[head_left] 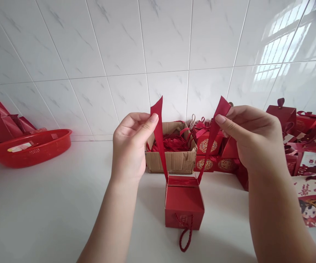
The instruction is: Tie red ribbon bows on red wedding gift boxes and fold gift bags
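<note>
A small red gift box (185,199) sits on the white counter in front of me, its top closed over and a twisted red cord handle (185,241) hanging down its near face. A dark red ribbon (160,146) comes up from both sides of the box's far top edge. My left hand (133,140) pinches one ribbon end between thumb and fingers. The other end is pinched by my right hand (249,133). Both ends are held up above the box and spread apart in a V, with their angled tips sticking out over the thumbs.
Behind the box stands a cardboard carton (171,160) with red ribbons in it, against the tiled wall (125,40). Red gift boxes (205,146) are stacked beside it, and decorated gift bags (311,197) crowd the right. A red plastic basket (34,149) lies at left.
</note>
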Action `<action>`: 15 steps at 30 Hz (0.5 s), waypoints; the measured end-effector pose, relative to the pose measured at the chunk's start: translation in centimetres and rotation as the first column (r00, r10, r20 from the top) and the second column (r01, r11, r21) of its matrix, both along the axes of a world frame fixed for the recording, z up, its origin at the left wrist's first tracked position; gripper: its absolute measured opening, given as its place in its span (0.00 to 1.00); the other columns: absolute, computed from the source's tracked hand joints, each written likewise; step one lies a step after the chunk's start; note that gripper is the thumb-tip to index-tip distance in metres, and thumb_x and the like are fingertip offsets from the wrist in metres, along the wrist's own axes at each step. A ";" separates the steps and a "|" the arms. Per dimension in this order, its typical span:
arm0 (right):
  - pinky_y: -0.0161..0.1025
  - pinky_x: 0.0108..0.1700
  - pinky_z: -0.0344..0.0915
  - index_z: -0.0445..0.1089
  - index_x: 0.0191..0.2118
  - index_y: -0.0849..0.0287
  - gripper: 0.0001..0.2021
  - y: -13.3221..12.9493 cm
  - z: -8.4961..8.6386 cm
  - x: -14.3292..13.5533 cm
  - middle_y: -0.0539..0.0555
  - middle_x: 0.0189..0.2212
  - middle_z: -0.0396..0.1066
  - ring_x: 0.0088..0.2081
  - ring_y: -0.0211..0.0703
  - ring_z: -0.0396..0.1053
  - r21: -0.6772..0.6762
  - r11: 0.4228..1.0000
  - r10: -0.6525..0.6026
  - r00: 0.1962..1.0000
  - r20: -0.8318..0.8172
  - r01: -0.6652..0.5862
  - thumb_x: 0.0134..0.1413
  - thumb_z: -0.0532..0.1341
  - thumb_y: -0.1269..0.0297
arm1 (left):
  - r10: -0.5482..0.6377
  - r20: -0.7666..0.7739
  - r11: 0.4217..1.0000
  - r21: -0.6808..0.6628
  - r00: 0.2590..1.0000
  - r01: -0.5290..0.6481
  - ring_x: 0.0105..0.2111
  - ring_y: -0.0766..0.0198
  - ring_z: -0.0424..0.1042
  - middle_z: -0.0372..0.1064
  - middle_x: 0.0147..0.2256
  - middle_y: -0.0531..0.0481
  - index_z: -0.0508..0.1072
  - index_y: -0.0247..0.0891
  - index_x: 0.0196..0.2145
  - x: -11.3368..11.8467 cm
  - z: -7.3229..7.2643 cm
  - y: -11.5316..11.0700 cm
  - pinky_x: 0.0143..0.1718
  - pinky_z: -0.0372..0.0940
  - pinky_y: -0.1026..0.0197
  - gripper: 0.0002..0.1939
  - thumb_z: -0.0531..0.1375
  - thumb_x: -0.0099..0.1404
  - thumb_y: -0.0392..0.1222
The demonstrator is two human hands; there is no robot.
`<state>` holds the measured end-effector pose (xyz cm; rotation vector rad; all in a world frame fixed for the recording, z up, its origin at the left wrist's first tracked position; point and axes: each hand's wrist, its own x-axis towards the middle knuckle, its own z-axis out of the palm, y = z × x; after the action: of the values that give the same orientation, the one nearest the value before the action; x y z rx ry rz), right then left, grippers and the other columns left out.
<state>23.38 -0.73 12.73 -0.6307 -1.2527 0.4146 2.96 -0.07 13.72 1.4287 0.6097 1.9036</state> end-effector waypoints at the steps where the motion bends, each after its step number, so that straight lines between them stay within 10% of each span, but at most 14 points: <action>1: 0.30 0.25 0.64 0.74 0.26 0.57 0.04 0.0 0.1 -0.1 0.47 0.21 0.71 0.24 0.32 0.66 -0.004 1.000 0.001 1.000 -0.010 -0.001 0.45 0.69 0.69 | 0.005 0.000 1.000 0.003 1.000 -0.005 0.34 0.65 0.71 0.70 0.30 0.54 0.73 0.40 0.28 0.0 0.0 0.0 0.41 0.65 0.60 0.07 0.68 0.54 0.40; 15: 0.36 0.28 0.71 0.66 0.32 0.55 0.07 0.3 -0.3 -0.1 0.47 0.25 0.72 0.28 0.39 0.73 -0.066 0.983 0.178 0.982 0.062 -0.174 0.53 0.64 0.62 | -0.085 -0.025 0.996 -0.041 0.996 0.084 0.28 0.65 0.74 0.72 0.26 0.54 0.74 0.41 0.31 0.5 0.0 -0.4 0.36 0.70 0.58 0.07 0.67 0.55 0.43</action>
<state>23.24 -0.40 12.45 -0.5915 -1.3701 0.5840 3.42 -0.50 13.76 1.4346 0.5876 1.7998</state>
